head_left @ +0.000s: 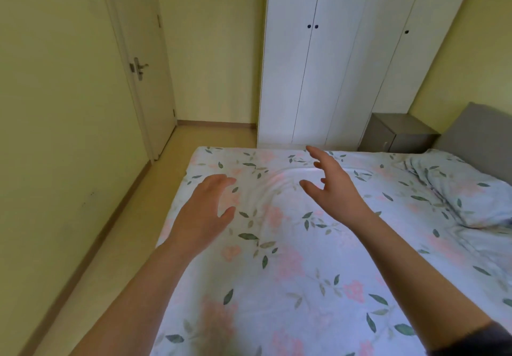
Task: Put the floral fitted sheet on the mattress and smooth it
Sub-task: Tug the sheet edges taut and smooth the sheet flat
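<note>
Floral fitted sheet (291, 258) beneath spread hands, beside wardrobe (318, 64), nightstand (399, 134), pillow (465, 189).

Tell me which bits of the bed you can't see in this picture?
Head view:
- The mattress: hidden wholly under the floral sheet, so the tucked edges cannot be checked.
- The bed's near and right parts: cut off by the picture's edges.
- The pillow and headboard: cut by the right edge.
- Whether the left hand and right hand touch the sheet: unclear.
- Sheet near the bottom edge: blurred.
</note>
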`<control>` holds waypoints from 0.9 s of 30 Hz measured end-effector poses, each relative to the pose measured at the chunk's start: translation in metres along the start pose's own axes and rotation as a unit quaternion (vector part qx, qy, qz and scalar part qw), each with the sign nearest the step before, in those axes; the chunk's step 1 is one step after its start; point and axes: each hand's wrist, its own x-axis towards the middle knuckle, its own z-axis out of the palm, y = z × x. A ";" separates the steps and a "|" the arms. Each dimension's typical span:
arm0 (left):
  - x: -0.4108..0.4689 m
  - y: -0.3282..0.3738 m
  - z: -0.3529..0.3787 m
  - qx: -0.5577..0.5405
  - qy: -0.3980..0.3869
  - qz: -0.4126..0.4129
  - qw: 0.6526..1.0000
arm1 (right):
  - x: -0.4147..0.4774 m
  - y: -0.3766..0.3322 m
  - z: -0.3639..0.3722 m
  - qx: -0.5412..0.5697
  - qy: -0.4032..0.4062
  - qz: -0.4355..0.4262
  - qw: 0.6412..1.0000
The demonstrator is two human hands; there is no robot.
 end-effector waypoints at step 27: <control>0.159 -0.305 -0.161 -0.008 -0.174 0.223 0.959 | 0.061 -0.197 0.243 -0.157 0.158 0.199 0.955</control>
